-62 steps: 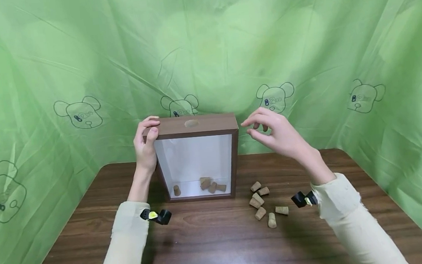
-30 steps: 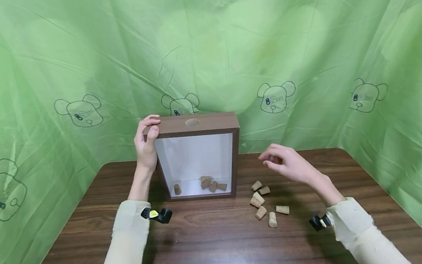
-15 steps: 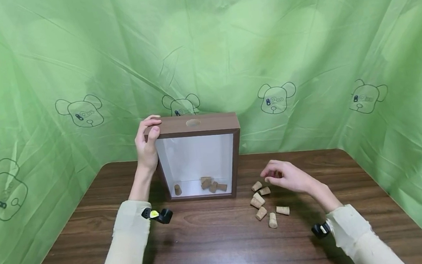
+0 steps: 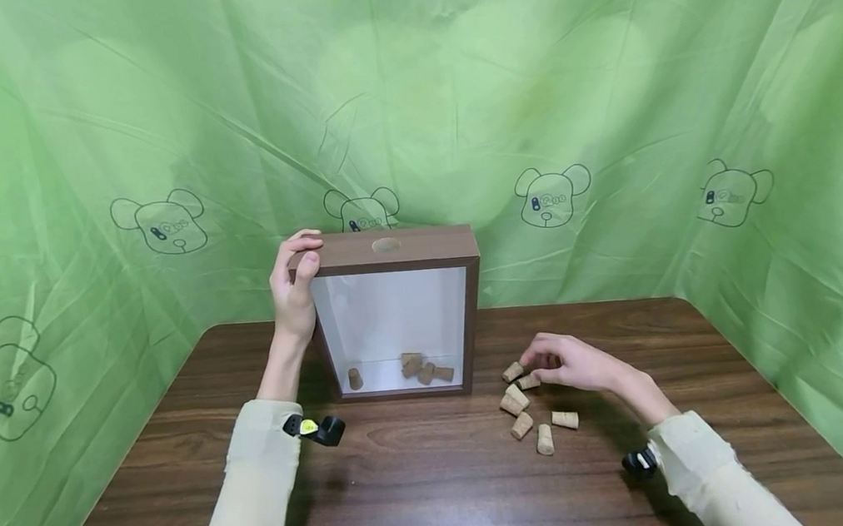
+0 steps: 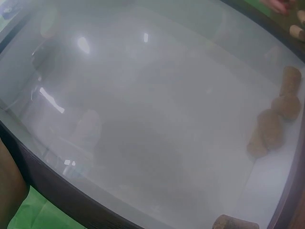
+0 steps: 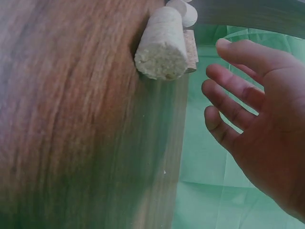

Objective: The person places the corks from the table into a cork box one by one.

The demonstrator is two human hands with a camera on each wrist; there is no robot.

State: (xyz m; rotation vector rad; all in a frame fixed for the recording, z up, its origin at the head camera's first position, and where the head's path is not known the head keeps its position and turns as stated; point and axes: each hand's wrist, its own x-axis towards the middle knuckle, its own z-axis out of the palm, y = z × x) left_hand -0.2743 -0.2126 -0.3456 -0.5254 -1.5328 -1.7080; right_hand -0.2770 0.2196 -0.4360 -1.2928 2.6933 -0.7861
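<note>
My left hand (image 4: 293, 295) grips the upper left corner of an upright brown shadow box frame (image 4: 420, 246), thumb on its front edge and fingers over the top. A round hole shows in the frame's top. Behind the clear front, several corks (image 4: 426, 372) lie at the bottom right, and one cork (image 4: 355, 378) stands at the bottom left. My right hand (image 4: 576, 362) is low over the table beside a loose cork (image 4: 529, 382), its fingers loosely bent. In the right wrist view, nothing shows between the fingers, and a cork (image 6: 162, 45) lies near them.
Several more loose corks (image 4: 515, 399) lie on the brown wooden table (image 4: 412, 498), right of the frame. A green curtain (image 4: 407, 97) hangs behind the table and along both sides. Each wrist wears a small black camera.
My right hand has come down from beside the frame's upper right corner to the loose corks on the table. The left hand and the frame stay where they were.
</note>
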